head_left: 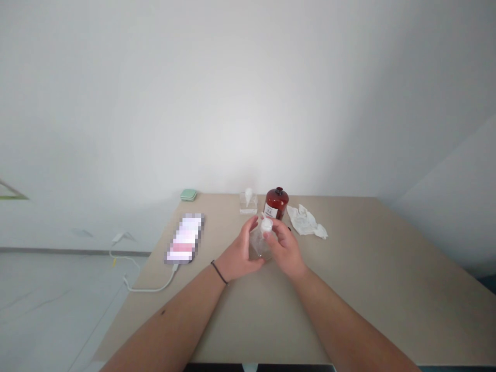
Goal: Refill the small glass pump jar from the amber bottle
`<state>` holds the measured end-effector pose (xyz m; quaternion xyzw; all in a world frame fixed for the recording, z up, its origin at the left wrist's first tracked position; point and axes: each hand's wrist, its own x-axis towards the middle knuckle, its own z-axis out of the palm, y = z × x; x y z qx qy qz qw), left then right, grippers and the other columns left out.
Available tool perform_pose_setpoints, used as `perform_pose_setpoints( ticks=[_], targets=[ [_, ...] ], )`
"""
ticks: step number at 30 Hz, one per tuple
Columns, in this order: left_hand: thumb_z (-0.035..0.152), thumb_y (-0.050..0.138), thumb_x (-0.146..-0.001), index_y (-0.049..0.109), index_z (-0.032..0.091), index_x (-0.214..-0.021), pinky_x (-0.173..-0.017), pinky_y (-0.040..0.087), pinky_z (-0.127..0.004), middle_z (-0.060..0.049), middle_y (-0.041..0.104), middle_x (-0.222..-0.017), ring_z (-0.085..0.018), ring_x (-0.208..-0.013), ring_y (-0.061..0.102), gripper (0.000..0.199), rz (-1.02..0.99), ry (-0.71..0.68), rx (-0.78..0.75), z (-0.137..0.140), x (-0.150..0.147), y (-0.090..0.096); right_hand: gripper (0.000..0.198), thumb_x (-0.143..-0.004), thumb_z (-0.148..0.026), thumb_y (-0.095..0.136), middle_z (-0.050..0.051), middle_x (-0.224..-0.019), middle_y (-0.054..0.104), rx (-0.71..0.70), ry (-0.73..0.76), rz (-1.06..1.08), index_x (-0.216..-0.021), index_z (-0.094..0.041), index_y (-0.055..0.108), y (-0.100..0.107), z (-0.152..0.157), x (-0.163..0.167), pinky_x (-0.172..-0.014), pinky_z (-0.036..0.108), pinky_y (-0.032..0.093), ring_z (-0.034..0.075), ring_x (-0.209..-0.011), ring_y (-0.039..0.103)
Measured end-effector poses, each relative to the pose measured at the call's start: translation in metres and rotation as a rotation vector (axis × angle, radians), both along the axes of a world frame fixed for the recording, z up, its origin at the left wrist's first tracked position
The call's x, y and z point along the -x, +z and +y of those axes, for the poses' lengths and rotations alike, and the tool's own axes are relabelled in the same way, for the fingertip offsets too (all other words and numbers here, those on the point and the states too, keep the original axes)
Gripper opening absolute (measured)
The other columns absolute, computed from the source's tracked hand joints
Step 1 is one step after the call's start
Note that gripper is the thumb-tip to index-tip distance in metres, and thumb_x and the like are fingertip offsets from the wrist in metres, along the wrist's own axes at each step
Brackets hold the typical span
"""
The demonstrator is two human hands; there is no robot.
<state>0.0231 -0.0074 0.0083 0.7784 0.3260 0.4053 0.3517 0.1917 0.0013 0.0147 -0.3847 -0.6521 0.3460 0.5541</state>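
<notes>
Between my two hands is a clear, square-sided bottle with a white pump head on top. My left hand is wrapped round the body of this bottle from the left side. The fingers of my right hand close on the white pump head from the right. Just behind stands a dark red-brown bottle with a white label and an uncapped neck. A second clear container with a white top sits near the wall, to the left of the brown bottle.
A crumpled white tissue lies right of the brown bottle. On the left is a phone, its screen blurred, with a white cable hanging over the table edge. A small green case rests at the back left, against the wall.
</notes>
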Motion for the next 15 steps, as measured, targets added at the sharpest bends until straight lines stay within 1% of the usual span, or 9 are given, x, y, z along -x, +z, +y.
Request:
perform_pose_setpoints(
  ticks=[3,7,12,15],
  targets=[
    [0.017,0.071,-0.075,-0.001,0.023,-0.153,-0.121,0.024,-0.058,-0.018,0.02,-0.16,-0.035,-0.148,0.023,0.107,0.014,-0.001,0.017,-0.001,0.0,0.0,0.034,-0.088,-0.044,0.063,0.007,-0.124,0.068,0.025,0.02,0.07,-0.119,-0.029,0.063,0.002,-0.002,-0.001,-0.104,0.049,0.046,0.025,-0.116,0.063],
    [0.016,0.069,-0.076,0.001,0.022,-0.153,-0.121,0.026,-0.055,-0.019,0.02,-0.159,-0.035,-0.148,0.024,0.103,0.024,-0.001,0.019,-0.002,0.001,0.0,0.037,-0.084,-0.046,0.068,0.007,-0.121,0.071,0.085,0.072,0.151,-0.116,-0.028,0.066,0.007,-0.003,0.0,-0.101,0.048,0.049,0.026,-0.113,0.065],
    [0.016,0.071,-0.076,0.005,0.022,-0.152,-0.119,0.028,-0.055,-0.019,0.023,-0.158,-0.035,-0.145,0.029,0.101,0.017,-0.012,0.017,-0.001,0.001,-0.001,0.032,-0.082,-0.044,0.07,0.005,-0.112,0.074,0.142,0.085,0.243,-0.11,-0.027,0.068,0.015,-0.005,0.001,-0.091,0.044,0.054,0.025,-0.102,0.069],
    [0.015,0.07,-0.075,0.008,0.021,-0.151,-0.118,0.029,-0.057,-0.02,0.024,-0.156,-0.036,-0.144,0.03,0.099,0.013,-0.007,0.031,-0.001,0.0,-0.001,0.029,-0.082,-0.043,0.069,0.005,-0.105,0.073,0.133,0.049,0.257,-0.107,-0.026,0.066,0.017,-0.006,0.001,-0.087,0.041,0.055,0.022,-0.094,0.069]
  ],
)
